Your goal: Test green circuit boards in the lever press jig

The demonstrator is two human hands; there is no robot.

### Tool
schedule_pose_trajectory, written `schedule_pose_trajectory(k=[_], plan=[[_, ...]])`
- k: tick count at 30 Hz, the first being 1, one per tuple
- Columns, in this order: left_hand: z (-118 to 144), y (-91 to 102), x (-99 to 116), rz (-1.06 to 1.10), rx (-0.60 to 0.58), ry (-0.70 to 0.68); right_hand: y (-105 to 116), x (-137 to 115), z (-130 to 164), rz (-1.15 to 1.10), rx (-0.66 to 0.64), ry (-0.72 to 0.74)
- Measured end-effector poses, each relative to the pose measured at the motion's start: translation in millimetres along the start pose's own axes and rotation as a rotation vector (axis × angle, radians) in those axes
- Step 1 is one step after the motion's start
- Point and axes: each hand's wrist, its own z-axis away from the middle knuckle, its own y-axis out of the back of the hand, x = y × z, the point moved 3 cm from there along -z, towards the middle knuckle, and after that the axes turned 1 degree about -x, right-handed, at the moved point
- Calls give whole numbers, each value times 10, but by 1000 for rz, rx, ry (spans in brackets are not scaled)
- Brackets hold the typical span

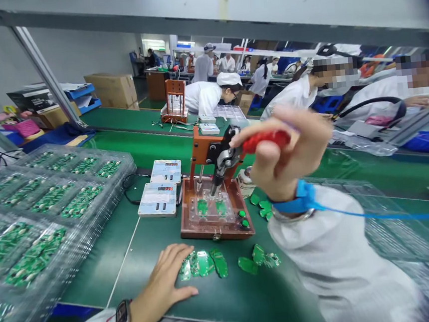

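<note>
My right hand (pixel 292 146), a blue strap round its wrist, is raised and closed round the red handle (pixel 267 140) of a toggle clamp (pixel 226 162). The clamp is mounted on an orange-brown test fixture (pixel 218 232). Beneath its plunger, two green circuit boards (pixel 202 207) sit in a clear holder. On the green bench lies my left hand (pixel 168 280), fingers stretched out and thumb apart. Its fingertips reach the leftmost board in a row of small circuit boards (pixel 203 263); whether they press on it I cannot tell. More loose boards (pixel 248 265) lie to the right.
Stacked clear trays of circuit boards (pixel 82 200) fill the left side. Two white meter boxes (pixel 157 198) stand left of the fixture, a bottle (pixel 245 182) behind it. Clear trays (pixel 377 217) lie at right. A shelf crosses overhead; co-workers (pixel 209 96) sit beyond.
</note>
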Motion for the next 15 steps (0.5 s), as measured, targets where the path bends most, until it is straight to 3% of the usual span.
schedule_pose_trajectory(k=[2,4,7,9,11,13,15], plan=[[5,-54,31,-19,-16,1,-6,88,-354,-106,39,-118],[-8,-105,53,-19,-10,-4,-80,325,-637,-179,-75,-259],[-28,-160,55,19,17,-7,-156,742,-686,-92,-135,-356],[-28,-184,42,39,40,-3,-131,857,-433,-16,6,-286],[-21,-204,28,40,55,2,-62,807,8,26,221,-253],[-10,-218,16,27,62,3,-8,681,538,21,345,-377],[3,-223,5,1,75,0,-3,552,1047,-22,300,-576]])
